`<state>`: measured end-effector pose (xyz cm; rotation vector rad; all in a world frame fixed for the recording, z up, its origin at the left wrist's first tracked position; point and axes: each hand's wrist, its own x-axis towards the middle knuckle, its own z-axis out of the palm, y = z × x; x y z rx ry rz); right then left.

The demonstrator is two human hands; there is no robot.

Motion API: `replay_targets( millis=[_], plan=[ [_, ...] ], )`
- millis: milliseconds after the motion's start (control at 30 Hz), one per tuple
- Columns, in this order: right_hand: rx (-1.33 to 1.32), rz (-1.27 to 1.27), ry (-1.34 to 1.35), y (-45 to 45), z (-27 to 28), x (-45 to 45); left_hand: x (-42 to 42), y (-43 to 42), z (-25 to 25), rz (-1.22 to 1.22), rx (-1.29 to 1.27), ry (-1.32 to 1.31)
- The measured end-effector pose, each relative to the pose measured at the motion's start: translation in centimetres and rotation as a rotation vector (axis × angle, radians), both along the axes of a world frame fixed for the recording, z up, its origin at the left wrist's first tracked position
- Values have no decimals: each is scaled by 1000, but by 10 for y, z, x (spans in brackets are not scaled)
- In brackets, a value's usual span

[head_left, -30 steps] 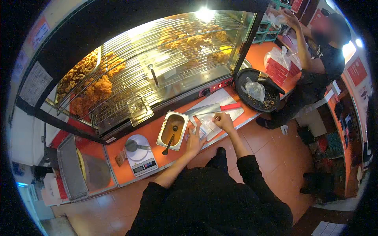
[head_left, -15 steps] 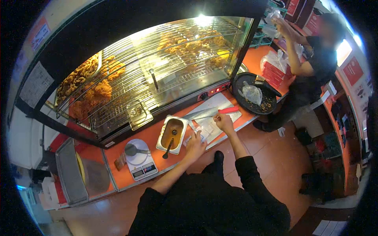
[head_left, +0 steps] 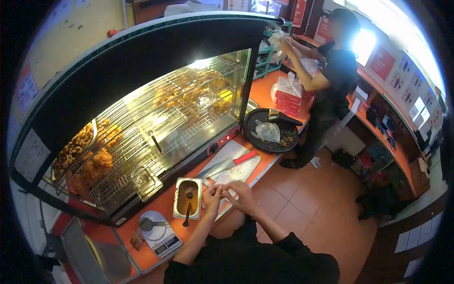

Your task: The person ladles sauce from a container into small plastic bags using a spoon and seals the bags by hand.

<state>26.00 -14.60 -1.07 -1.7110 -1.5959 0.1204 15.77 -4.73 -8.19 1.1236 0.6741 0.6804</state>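
My left hand and my right hand are close together over the counter's front edge, fingertips pinched almost against each other. Whatever is between the fingers is too small to make out. Just beyond them, a knife with a red handle lies on a white cutting board. Some clear plastic lies on the board near my hands, partly hidden by them. Left of my left hand stands a steel pan of brown sauce, with a dark spoon resting in it.
A lit glass warming cabinet with fried chicken fills the back. A kitchen scale stands at left, a grey tray beyond it. At right are a round black pan with a plastic bag, red boxes, and a co-worker handling plastic bags.
My hands have come together from apart; the right has left the knife handle's side. The view has shifted, showing more of the room. The co-worker's hands stay raised with a plastic bag.
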Motion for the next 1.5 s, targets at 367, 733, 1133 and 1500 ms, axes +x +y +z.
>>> replay_targets(
  millis=[367,733,1133,1500],
  plan=[
    [-206,54,668,-32,-14,12,-17,-5,40,-34,816,126],
    [-91,-78,442,-47,4,4,-23,-20,43,-309,928,206],
    [24,-427,79,-49,-5,-19,-46,-31,56,-313,1003,562],
    [210,-288,226,-35,38,-23,-63,-24,83,-134,812,255]
  ],
)
